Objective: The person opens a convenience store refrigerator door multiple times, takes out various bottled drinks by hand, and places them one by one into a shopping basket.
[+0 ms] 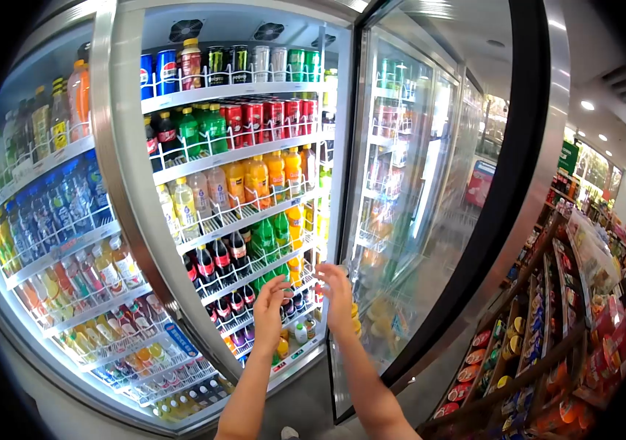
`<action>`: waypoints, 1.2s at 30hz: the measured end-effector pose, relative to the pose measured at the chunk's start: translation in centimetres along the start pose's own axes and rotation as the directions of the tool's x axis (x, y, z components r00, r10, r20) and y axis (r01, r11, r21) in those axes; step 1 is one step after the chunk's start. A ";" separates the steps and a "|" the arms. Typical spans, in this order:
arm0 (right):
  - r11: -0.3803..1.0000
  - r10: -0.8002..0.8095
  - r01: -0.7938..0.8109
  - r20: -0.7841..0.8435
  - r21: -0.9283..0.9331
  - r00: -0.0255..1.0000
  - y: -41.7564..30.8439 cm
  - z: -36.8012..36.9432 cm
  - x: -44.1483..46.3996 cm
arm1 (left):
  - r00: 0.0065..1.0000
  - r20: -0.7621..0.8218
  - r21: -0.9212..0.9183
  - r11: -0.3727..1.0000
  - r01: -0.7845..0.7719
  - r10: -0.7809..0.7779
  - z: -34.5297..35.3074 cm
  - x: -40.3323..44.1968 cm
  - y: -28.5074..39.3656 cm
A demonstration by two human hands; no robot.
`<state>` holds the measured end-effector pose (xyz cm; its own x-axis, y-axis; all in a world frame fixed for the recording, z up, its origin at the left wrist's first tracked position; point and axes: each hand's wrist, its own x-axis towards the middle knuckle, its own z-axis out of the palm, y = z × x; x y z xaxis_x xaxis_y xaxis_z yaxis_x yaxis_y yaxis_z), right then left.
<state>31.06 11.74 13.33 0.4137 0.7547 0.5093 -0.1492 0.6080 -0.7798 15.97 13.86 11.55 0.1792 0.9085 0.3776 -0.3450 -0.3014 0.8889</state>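
Both of my hands are raised in front of an open drinks fridge, apart from each other, with nothing visible in them. My left hand (269,304) has its fingers loosely curved and apart, in front of the green soda bottles (263,238) and dark cola bottles (221,255). To its right, my right hand (336,293) is also open with bent fingers, near the fridge's right edge and the orange bottles (295,220). Higher up are red cans (253,121), orange juice bottles (256,176) and a top row of cans (262,62). Neither hand appears to touch a bottle.
The glass door (430,183) stands swung open on the right. A closed fridge section (49,220) full of bottles is on the left. Snack shelves (540,330) with packets and tubs stand at the lower right, beside the door.
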 end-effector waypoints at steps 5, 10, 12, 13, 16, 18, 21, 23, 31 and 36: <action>0.990 0.113 -0.114 -0.012 -0.087 0.994 1.1 -0.5 0.4 | 0.999 0.006 -0.050 0.998 0.045 -0.045 -0.9 4.0 -2.6; 0.981 0.110 -0.125 -0.107 -0.147 0.988 1.5 -3.2 2.6 | 0.990 0.090 -0.095 0.988 0.119 -0.110 -1.9 7.0 -4.6; 0.982 0.137 -0.151 -0.127 -0.110 0.982 2.5 -4.3 3.1 | 0.989 0.103 -0.090 0.989 0.114 -0.105 -2.3 8.0 -5.0; 0.983 0.146 -0.157 -0.108 -0.097 0.983 3.9 -4.1 3.8 | 0.988 0.106 -0.087 0.989 0.120 -0.111 -2.5 8.4 -5.4; 0.970 0.214 -0.219 -0.053 -0.106 0.975 6.9 -2.0 6.1 | 0.983 0.141 -0.096 0.986 0.134 -0.119 -3.1 10.1 -5.4; 0.974 0.193 -0.195 -0.021 -0.113 0.981 8.0 -0.9 7.2 | 0.984 0.149 -0.081 0.991 0.111 -0.098 -3.3 11.1 -4.9; 0.976 0.210 -0.209 0.008 -0.062 0.978 10.2 1.5 10.1 | 0.988 0.146 -0.020 0.998 0.052 -0.049 -4.3 15.1 -3.9; 0.977 0.208 -0.204 0.065 -0.066 0.976 12.0 4.1 13.0 | 0.995 0.103 0.028 1.000 -0.012 0.009 -6.1 18.2 -3.1; 0.964 0.234 -0.213 0.121 -0.159 0.965 16.7 7.7 21.5 | 0.992 0.004 0.005 0.992 -0.128 0.128 -8.2 29.2 -3.4; 0.972 0.193 -0.161 0.185 -0.173 0.964 19.7 8.0 29.8 | 0.998 -0.066 -0.062 0.998 -0.027 0.022 -8.2 37.9 -4.8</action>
<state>33.30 48.19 16.05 0.2035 0.8902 0.4076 -0.0561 0.4262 -0.9029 16.90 52.05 19.47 0.1102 0.9186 0.3795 -0.4063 -0.3068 0.8607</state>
